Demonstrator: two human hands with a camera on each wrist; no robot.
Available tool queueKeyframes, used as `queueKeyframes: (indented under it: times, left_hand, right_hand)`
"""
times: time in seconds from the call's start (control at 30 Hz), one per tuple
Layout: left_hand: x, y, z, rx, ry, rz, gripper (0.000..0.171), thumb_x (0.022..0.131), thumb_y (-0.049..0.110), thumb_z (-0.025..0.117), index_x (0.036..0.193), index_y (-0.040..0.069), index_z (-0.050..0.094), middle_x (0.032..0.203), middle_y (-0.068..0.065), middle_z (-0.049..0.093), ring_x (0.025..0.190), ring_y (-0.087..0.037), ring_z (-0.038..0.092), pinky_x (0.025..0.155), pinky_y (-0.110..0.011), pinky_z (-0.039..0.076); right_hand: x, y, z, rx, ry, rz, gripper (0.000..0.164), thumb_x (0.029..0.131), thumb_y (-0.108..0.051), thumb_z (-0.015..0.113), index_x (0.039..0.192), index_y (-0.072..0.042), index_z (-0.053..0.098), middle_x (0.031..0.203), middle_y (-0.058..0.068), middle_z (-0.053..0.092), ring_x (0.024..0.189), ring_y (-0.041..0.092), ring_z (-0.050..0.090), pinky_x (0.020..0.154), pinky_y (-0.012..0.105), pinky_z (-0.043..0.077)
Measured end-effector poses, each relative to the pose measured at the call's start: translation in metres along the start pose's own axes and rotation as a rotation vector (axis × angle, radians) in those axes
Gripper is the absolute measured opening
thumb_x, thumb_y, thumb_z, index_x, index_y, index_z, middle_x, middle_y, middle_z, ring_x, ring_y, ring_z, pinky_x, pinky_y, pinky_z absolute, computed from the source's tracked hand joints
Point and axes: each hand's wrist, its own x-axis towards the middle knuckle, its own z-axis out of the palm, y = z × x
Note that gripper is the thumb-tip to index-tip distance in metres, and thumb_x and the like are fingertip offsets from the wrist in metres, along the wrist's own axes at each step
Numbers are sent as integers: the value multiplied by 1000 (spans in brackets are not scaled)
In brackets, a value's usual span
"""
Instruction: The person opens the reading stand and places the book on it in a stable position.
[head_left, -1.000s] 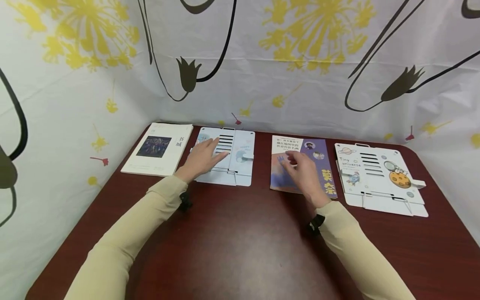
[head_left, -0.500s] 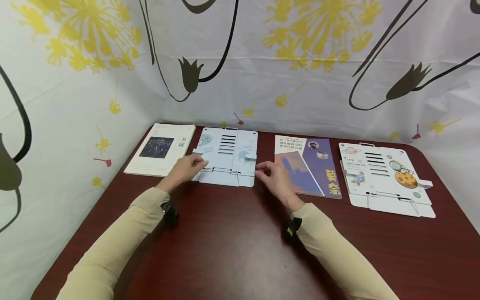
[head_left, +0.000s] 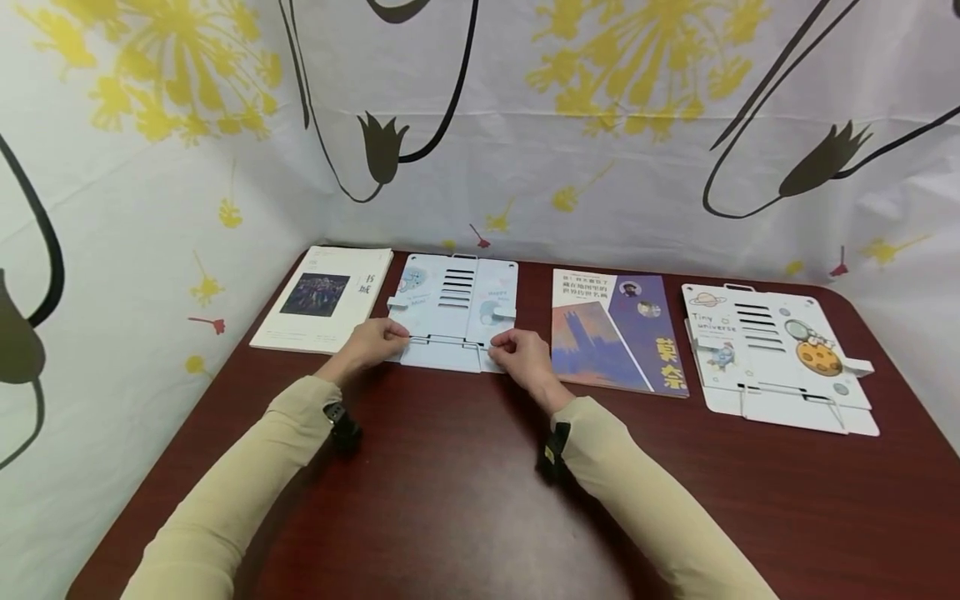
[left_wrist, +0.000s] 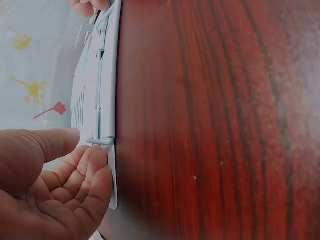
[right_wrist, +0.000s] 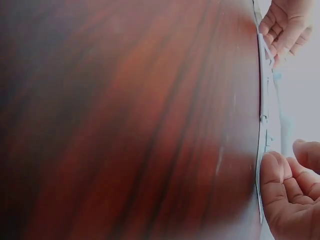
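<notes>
A pale blue-and-white book stand with slots and wire parts lies flat near the back of the table. My left hand is at its left front corner. In the left wrist view, that hand has its fingers curled against the front edge, the thumb across from them and a wire end between. My right hand is at the right front corner. In the right wrist view, its fingertips are right at the stand's thin edge, the thumb a little apart; I cannot tell whether they pinch it.
A cream book with a dark picture lies left of the stand. To the right are a purple-and-white book and a second white stand with space drawings. A patterned cloth hangs behind the dark red-brown table.
My left hand has drawn back from over the stand to its left front corner. My right hand has moved left from over the purple book to the right front corner.
</notes>
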Motion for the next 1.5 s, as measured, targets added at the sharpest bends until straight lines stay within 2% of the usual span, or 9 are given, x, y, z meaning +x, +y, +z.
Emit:
queueKeyframes:
  times: [0.07, 0.33, 0.6, 0.77, 1.0, 1.23, 1.33, 1.5]
  left_hand:
    - [1, 1, 1, -26, -13, -19, 26, 93, 14, 61, 110, -5, 67, 105, -21, 71, 85, -20, 63, 67, -19, 43]
    - [3, 0, 4, -93, -25, -70, 26, 91, 10, 61, 111, -6, 66, 104, -21, 70, 81, -14, 59, 66, -17, 42]
    - [3, -1, 5, -187, -23, -98, 27, 90, 4, 63, 114, -8, 65, 106, -22, 70, 75, -7, 58, 63, -14, 44]
    - [4, -4, 5, -224, -39, -88, 30, 90, 2, 63, 117, -10, 64, 107, -23, 70, 75, -5, 58, 64, -13, 45]
    - [5, -6, 4, -235, -63, -96, 32, 89, 1, 64, 120, -9, 62, 106, -20, 69, 78, -6, 57, 65, -13, 45]
    - [5, -8, 7, -222, -40, -88, 31, 89, 0, 63, 120, -7, 62, 107, -18, 67, 88, -14, 59, 69, -14, 46]
    - [4, -8, 8, -217, -31, -71, 30, 89, -1, 63, 119, -7, 62, 105, -18, 66, 89, -16, 60, 69, -15, 46]
    - [3, -9, 9, -204, -13, -42, 30, 89, 0, 62, 118, -7, 62, 104, -17, 66, 90, -18, 59, 72, -17, 45]
  right_hand:
    - [2, 0, 2, 1, -10, 28, 17, 89, -14, 69, 102, -3, 74, 92, 14, 74, 78, 22, 67, 68, 25, 51]
    - [5, -5, 6, 26, -76, 84, 14, 88, -11, 69, 98, -3, 75, 86, 13, 74, 61, 8, 61, 57, 19, 50]
    - [7, -11, 10, 47, -101, 146, 12, 89, -9, 69, 94, -1, 75, 78, 11, 72, 55, 7, 58, 51, 17, 47]
    - [9, -11, 12, 64, -94, 172, 12, 88, -9, 68, 94, 0, 73, 78, 10, 70, 56, 8, 53, 50, 18, 43]
    - [6, -14, 13, -17, -93, 148, 12, 87, -7, 67, 97, -2, 71, 91, 12, 71, 71, 14, 56, 60, 20, 44]
    - [6, -15, 15, -119, -111, 139, 14, 89, -12, 62, 102, -9, 68, 92, 7, 68, 74, 18, 56, 60, 24, 39]
    - [6, -16, 16, -151, -101, 113, 15, 90, -11, 60, 103, -9, 67, 93, 7, 67, 76, 19, 56, 61, 25, 38]
    - [6, -16, 20, -168, -73, 48, 15, 90, -7, 57, 102, -6, 65, 96, 10, 68, 81, 22, 59, 70, 29, 45]
